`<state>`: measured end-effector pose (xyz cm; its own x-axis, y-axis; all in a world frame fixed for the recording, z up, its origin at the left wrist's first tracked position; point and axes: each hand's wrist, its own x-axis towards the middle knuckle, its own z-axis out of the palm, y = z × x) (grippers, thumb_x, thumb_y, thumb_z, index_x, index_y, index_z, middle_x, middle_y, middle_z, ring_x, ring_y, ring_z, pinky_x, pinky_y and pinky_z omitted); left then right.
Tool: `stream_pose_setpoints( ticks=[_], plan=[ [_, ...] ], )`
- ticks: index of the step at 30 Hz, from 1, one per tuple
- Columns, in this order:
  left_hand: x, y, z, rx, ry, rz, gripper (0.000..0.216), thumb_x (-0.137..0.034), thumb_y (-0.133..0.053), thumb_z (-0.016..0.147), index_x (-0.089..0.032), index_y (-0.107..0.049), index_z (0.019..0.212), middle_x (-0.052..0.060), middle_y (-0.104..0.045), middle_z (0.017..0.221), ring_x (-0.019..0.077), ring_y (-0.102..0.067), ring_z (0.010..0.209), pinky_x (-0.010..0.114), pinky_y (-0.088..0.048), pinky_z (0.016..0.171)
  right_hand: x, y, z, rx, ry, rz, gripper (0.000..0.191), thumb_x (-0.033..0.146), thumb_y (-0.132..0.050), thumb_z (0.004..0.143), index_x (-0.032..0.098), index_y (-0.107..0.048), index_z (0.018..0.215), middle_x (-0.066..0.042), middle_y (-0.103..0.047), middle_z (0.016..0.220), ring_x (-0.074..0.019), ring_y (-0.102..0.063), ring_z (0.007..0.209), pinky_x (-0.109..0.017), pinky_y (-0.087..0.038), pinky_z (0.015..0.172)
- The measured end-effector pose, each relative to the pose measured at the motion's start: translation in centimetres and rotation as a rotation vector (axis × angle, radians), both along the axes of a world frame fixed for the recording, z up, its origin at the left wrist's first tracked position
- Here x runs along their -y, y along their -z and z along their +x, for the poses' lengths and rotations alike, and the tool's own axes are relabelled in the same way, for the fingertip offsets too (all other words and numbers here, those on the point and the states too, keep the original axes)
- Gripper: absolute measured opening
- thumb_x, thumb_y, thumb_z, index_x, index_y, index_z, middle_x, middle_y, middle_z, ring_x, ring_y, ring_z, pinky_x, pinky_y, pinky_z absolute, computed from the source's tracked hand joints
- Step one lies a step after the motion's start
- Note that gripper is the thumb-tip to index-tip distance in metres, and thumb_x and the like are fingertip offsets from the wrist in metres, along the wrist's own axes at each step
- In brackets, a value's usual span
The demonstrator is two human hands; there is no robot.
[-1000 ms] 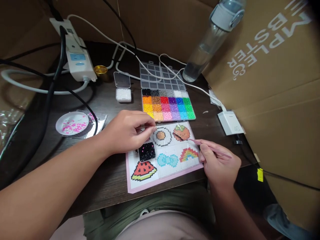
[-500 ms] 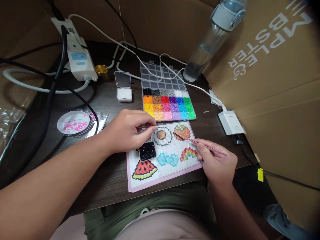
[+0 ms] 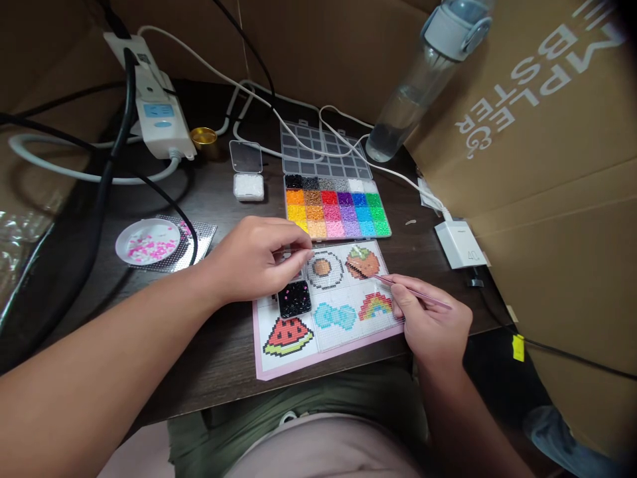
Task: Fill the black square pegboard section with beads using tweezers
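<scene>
In my right hand (image 3: 432,318) is a pair of pink tweezers (image 3: 418,292), pointing left over the orange fruit picture (image 3: 363,263) on the pattern sheet (image 3: 286,366). A dark slanting line crosses that fruit near the tips; I cannot tell what it is. A clear pegboard (image 3: 343,342) lies over part of the sheet, above the egg, bow and rainbow pictures. My left hand (image 3: 261,255) rests at the sheet's upper left, thumb and forefinger pinched together; what they hold, if anything, is hidden. Just below it sits a small box of black beads (image 3: 294,300) with some pink ones.
Behind the sheet stands an open bead case (image 3: 338,206) with many colours. A small box of white beads (image 3: 248,188) and a dish of pink and white beads (image 3: 148,241) lie left. A water bottle (image 3: 405,99), power strip (image 3: 162,106), charger (image 3: 460,244) and cables surround the work.
Both hands hold nearly the same pose. The whole view has shifted very slightly; no object has visibly been moved.
</scene>
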<state>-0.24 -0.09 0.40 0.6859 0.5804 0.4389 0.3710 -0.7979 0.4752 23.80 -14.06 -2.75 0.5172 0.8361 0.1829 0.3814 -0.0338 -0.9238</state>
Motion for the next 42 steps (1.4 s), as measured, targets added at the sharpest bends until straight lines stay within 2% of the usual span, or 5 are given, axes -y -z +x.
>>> stream_pose_setpoints(
  ticks=[7, 11, 14, 20, 42],
  plan=[
    [0.0, 0.1, 0.1, 0.029, 0.008, 0.008, 0.015, -0.018, -0.061, 0.086, -0.015, -0.071, 0.076, -0.003, -0.064, 0.063, 0.0044, -0.049, 0.052, 0.018, -0.036, 0.053, 0.2, -0.1, -0.1, 0.048, 0.051, 0.075, 0.015, 0.026, -0.072, 0.085, 0.018, -0.08, 0.094, -0.007, -0.078, 0.082, -0.012, -0.065, 0.052, -0.023, -0.051, 0.043],
    [0.0, 0.3, 0.0, 0.062, 0.015, 0.018, 0.012, -0.016, -0.062, 0.084, -0.015, -0.071, 0.076, -0.003, -0.064, 0.061, 0.0048, -0.05, 0.051, 0.018, -0.035, 0.051, 1.1, -0.6, -1.3, 0.317, 0.027, 0.253, 0.014, 0.016, -0.07, 0.084, 0.02, -0.079, 0.093, -0.007, -0.079, 0.09, -0.0218, -0.077, 0.079, -0.033, -0.064, 0.067],
    [0.0, 0.4, 0.1, 0.072, 0.018, 0.017, 0.011, -0.015, -0.062, 0.083, -0.015, -0.071, 0.076, -0.002, -0.065, 0.062, 0.0051, -0.049, 0.051, 0.019, -0.034, 0.051, 1.9, -0.9, -2.9, 0.382, -0.096, 0.418, 0.037, 0.001, -0.073, 0.076, 0.025, -0.077, 0.104, -0.004, -0.08, 0.096, -0.0221, -0.078, 0.086, -0.033, -0.065, 0.072],
    [0.2, 0.4, 0.2, 0.095, 0.026, 0.018, 0.011, -0.013, -0.062, 0.082, -0.014, -0.07, 0.075, -0.002, -0.064, 0.062, 0.0053, -0.047, 0.05, 0.02, -0.034, 0.051, 1.5, -1.3, -5.8, 0.184, -0.437, 0.316, 0.032, 0.001, -0.069, 0.081, 0.023, -0.076, 0.103, -0.004, -0.08, 0.095, -0.0186, -0.078, 0.086, -0.03, -0.065, 0.079],
    [0.3, 0.5, 0.2, 0.088, 0.022, 0.001, 0.012, -0.015, -0.061, 0.083, -0.015, -0.07, 0.075, -0.002, -0.065, 0.062, 0.0062, -0.049, 0.05, 0.021, -0.034, 0.051, 1.1, -0.8, -6.2, 0.19, -0.423, 0.206, 0.025, 0.005, -0.069, 0.083, 0.024, -0.078, 0.096, -0.002, -0.081, 0.094, -0.0175, -0.078, 0.086, -0.027, -0.065, 0.08]
  ],
)
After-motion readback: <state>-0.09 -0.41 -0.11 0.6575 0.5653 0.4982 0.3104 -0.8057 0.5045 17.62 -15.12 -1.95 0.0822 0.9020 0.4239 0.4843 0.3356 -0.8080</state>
